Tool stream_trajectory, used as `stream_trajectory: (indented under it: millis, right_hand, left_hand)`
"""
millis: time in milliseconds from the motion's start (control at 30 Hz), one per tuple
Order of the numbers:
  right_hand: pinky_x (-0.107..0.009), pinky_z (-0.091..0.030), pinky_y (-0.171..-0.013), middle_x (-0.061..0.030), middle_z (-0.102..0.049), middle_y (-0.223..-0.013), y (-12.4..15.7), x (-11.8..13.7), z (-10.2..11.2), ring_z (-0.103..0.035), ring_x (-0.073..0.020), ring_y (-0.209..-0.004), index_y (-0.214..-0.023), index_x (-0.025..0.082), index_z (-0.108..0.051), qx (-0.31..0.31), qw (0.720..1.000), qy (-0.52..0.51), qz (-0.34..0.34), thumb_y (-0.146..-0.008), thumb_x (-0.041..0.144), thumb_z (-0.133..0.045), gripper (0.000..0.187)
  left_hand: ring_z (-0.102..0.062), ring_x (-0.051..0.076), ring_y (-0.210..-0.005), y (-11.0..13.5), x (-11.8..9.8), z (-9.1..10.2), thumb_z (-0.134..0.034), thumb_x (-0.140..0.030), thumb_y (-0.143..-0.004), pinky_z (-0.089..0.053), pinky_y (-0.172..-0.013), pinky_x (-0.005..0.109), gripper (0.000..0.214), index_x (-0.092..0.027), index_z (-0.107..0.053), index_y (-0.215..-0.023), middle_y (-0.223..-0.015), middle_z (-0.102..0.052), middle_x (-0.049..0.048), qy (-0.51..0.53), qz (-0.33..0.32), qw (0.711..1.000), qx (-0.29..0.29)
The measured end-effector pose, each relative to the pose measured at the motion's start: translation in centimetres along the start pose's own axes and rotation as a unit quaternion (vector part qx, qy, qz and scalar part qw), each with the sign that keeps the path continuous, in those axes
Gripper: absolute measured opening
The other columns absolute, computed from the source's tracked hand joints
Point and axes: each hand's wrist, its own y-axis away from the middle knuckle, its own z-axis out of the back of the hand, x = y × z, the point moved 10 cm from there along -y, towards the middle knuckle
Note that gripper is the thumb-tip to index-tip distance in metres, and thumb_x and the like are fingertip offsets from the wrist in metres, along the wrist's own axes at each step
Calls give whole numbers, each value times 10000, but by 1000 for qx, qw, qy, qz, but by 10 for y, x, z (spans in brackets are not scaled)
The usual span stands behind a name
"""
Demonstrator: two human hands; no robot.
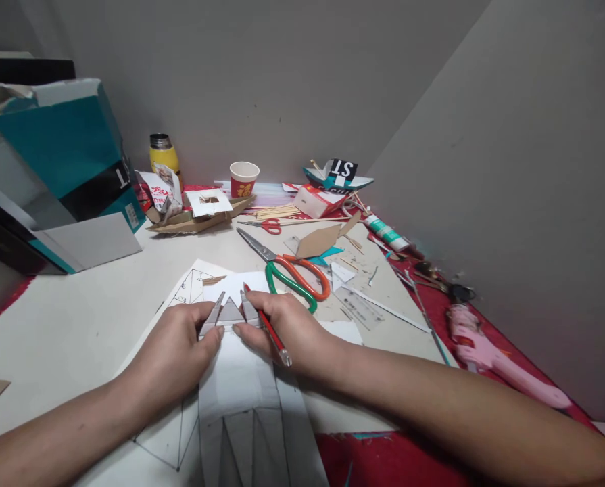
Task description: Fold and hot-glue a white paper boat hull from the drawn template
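Observation:
My left hand [180, 341] and my right hand [286, 328] meet over a grey folded cardboard piece [231, 312] with pointed flaps. Both thumbs press its near edge and the fingers pinch its sides. A red pen [269, 328] lies gripped across my right hand, tip pointing away. The cardboard piece rests on a white sheet with drawn pencil lines [190, 287]. A long grey cardboard strip [251, 419] runs from the folded piece toward me.
Large scissors with a green and an orange handle [292, 274] lie just beyond my right hand. Small red scissors [266, 225], a paper cup [243, 178], a yellow bottle [163, 157], a teal box [63, 176], a glue tube [387, 233], a pink glue gun [485, 352] and scraps surround the sheet.

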Motion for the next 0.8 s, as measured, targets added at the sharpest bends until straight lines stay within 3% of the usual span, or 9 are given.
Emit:
stream_trajectory:
  millis: [167,333,500,667,800]
  right_hand:
    - [-220,-316,-550,33,-488,-631,1,6,0,-420,-115,-588,-766,164,-547,7,999,44,4,-796,142,-571,44]
    - [-237,-372,-597,-2,-553,-701,-2,10,10,-471,-133,-633,-849,143,-600,14,1000,12,21,-820,199,-584,66]
    - [-237,-370,-591,3,-528,-709,-3,18,21,-444,-125,-634,-873,139,-601,-5,997,-27,67,-901,221,-490,141]
    - [-224,-313,-542,43,-394,-631,-3,12,14,-354,-101,-584,-715,151,-541,-6,996,-56,75,-913,208,-465,220]
    - [-218,-347,-586,40,-445,-652,-3,9,11,-389,-98,-599,-811,141,-599,-35,993,-72,84,-904,194,-483,158]
  left_hand:
    - [-652,232,-723,1,-9,-3,-541,-235,-818,-499,-639,304,251,-199,-741,-965,-752,-734,32,-75,-46,996,5]
    - [-662,231,-798,-2,-8,-7,-499,-234,-862,-510,-686,315,299,-197,-715,-1065,-972,-747,60,46,-33,997,60]
    - [-642,197,-740,-5,-4,-4,-486,-292,-913,-486,-642,275,310,-206,-685,-1136,-982,-743,54,89,-18,993,70]
    - [-620,210,-1004,-4,-14,-2,-407,-376,-972,-442,-917,301,355,-248,-654,-1193,-1170,-690,36,76,-71,993,55]
    - [-518,216,-1221,-2,-18,-1,-403,-358,-982,-372,-1021,291,366,-269,-593,-1282,-1315,-618,19,54,-103,993,20]
